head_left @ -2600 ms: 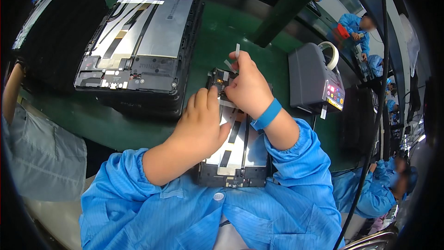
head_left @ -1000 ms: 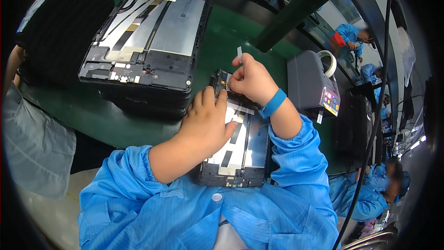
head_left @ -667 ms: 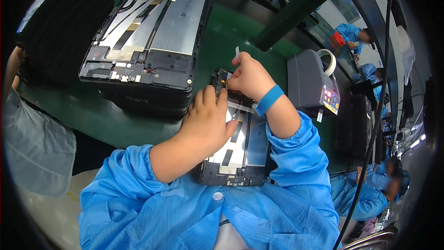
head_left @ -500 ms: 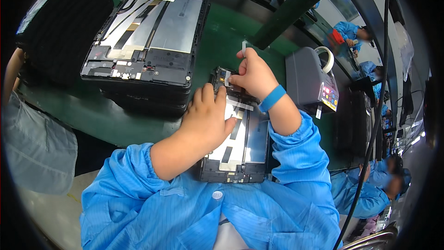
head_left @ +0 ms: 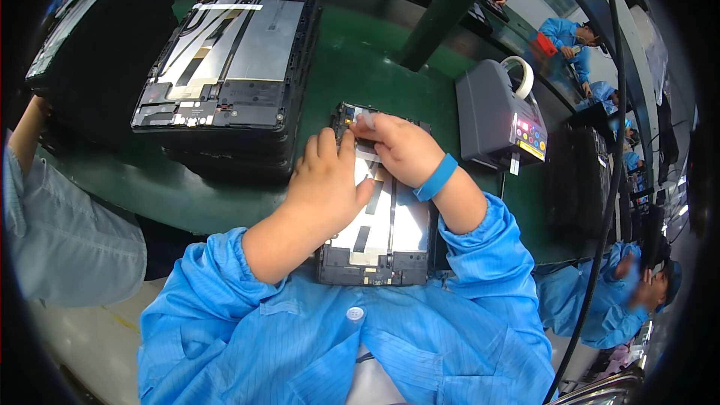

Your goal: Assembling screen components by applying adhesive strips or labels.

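Observation:
An opened tablet (head_left: 367, 244), with its silver inner plates and black frame showing, lies lengthwise in front of me. My left hand (head_left: 326, 176) rests flat along its left side, fingers stretched toward the far end and the thumb over the silver plate. At the tablet's far end, my right hand (head_left: 405, 148) pinches a small whitish strip of tape (head_left: 367, 121) between thumb and index finger. A blue band circles the right wrist. The right hand covers part of the tablet's upper right area.
A stack of opened tablets (head_left: 259, 52) stands on the green table (head_left: 360, 52) to the left. On the right sits a grey tape dispenser (head_left: 487, 116) with a tape roll (head_left: 517, 75). A dark post (head_left: 450, 15) rises behind. Other people work farther off and at both sides.
My right hand has come down and left onto the tablet's far end, bringing the tape strip from its raised fingertip to the surface. My left hand stays nearly in place.

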### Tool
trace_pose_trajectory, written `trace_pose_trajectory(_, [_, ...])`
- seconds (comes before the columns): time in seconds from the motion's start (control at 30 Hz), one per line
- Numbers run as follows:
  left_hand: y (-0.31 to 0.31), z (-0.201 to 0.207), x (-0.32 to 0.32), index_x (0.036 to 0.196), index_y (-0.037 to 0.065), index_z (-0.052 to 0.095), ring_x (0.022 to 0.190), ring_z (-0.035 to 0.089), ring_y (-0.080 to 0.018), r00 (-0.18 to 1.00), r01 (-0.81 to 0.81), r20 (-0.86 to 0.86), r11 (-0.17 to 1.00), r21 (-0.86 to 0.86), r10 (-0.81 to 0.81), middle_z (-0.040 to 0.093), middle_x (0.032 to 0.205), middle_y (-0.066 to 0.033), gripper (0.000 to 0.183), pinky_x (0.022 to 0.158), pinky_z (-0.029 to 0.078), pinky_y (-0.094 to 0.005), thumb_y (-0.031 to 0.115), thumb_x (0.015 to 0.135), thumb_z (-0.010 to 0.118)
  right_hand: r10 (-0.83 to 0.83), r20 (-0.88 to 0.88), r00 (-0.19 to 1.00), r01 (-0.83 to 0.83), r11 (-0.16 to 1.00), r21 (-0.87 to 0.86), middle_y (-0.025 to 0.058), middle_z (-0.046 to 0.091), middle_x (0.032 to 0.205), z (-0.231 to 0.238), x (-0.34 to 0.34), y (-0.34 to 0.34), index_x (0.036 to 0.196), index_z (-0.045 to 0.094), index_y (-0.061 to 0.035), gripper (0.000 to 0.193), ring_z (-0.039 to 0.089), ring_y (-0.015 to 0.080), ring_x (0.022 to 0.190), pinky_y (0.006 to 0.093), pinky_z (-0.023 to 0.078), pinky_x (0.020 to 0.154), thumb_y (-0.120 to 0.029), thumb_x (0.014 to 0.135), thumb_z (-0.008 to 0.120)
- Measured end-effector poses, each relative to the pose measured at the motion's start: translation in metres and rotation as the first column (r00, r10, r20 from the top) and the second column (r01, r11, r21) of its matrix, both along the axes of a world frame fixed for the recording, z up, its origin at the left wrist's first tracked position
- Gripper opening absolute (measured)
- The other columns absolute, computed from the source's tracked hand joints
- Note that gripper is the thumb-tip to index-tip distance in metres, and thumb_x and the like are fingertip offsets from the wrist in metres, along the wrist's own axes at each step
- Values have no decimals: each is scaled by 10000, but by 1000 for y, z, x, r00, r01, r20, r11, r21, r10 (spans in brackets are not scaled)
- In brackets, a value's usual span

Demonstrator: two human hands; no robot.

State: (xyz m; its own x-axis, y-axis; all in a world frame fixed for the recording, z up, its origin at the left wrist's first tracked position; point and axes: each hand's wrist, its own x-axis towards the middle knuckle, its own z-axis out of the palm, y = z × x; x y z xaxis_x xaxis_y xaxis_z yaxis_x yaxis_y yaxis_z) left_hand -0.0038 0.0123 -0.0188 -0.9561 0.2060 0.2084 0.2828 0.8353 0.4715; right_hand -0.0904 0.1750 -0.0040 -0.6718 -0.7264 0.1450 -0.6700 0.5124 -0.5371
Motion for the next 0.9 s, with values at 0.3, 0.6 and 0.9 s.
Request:
trace_pose_trajectory(0.3, [0,1,-1,1284,-67,426,1249,353,-407,992,21,-122,996,-88,-32,395,1234,-238,664,1004,372,-452,289,777,667,-41,119,992,66,975,-214,173,591,1173,-8,17,16,1287,394,4,440,562,308,1104,407,414,975,-52,872,530])
trace_pose_trajectory(0.6, [-11,12,-4,1230,-60,503,1308,314,-420,985,122,-96,975,-183,-141,396,1320,-253,616,1041,330,-465,301,768,690,-221,251,942,300,889,-345,25,603,703,29,82,43,940,618,-17,200,563,92,691,253,460,636,-180,956,504])
trace_pose_trajectory(0.9, [3,39,44,724,47,640,611,576,-223,887,455,-275,809,372,-371,589,679,-66,106,531,439,-332,84,708,738,-61,118,991,88,967,-238,124,644,787,21,129,46,980,618,-62,149,623,291,748,374,478,663,-167,882,576])
